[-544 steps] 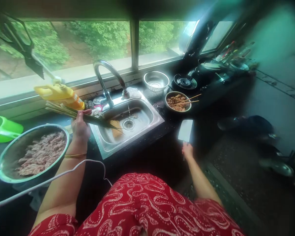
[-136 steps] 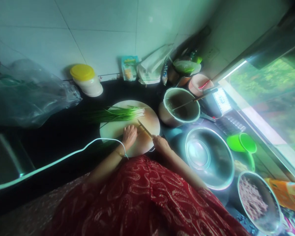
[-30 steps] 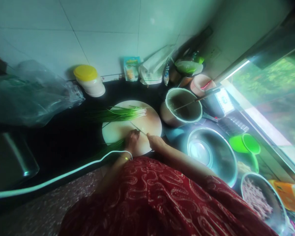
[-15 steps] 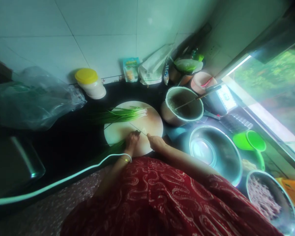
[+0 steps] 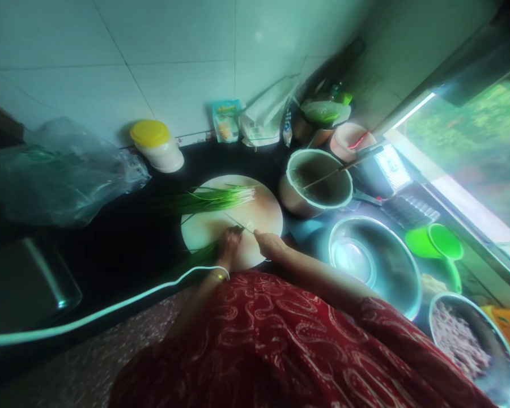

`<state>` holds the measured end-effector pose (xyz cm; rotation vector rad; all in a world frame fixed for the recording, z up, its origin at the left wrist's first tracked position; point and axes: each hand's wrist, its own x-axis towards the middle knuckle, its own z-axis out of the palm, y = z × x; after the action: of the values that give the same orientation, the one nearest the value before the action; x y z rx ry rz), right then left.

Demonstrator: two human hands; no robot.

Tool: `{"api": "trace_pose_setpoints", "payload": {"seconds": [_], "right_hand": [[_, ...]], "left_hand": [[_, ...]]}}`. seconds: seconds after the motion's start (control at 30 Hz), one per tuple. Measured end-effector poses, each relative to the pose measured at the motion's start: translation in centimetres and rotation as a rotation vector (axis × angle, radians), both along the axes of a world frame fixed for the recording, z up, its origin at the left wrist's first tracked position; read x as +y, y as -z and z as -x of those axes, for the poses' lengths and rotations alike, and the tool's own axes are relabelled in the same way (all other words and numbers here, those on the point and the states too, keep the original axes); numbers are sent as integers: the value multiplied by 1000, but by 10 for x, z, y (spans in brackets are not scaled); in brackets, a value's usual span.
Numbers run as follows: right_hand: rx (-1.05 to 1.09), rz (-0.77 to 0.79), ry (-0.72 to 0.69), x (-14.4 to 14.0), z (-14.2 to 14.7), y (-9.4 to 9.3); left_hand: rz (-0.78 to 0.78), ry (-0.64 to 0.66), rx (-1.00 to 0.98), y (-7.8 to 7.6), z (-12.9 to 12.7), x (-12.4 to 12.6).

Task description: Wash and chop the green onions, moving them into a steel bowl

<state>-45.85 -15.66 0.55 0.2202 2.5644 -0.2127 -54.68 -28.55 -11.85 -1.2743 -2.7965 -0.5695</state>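
Note:
My right hand [image 5: 271,245] is closed round the handle of a knife [image 5: 240,222], whose thin blade points up and left over a round white cutting board [image 5: 261,209]. Beside it, my left hand [image 5: 230,242] is closed on a bunch of green stalks, likely chives [image 5: 208,252], their leaves trailing left off the board. The stalk ends under the fingers are hidden. Across the far part of the board lies another bunch of chives [image 5: 221,198], white ends to the right.
A steel pot [image 5: 295,195] and a wide metal basin [image 5: 408,266] stand right of the board. Farther right are a green plastic scoop [image 5: 425,242] and a bowl of pinkish pieces [image 5: 457,340]. A yellow-lidded jar [image 5: 155,144] and a clear plastic bag [image 5: 68,175] stand left. A white cable [image 5: 144,306] crosses in front.
The view has shifted very slightly. Both hands, the knife and the chives stay in practically the same places.

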Motion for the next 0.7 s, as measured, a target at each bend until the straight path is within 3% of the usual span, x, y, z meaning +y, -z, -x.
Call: {"api": "trace_pose_setpoints", "payload": {"seconds": [0.7], "right_hand": [[21, -11, 23, 0, 3, 7]], "left_hand": [[-30, -17, -46, 3, -1, -1]]}}
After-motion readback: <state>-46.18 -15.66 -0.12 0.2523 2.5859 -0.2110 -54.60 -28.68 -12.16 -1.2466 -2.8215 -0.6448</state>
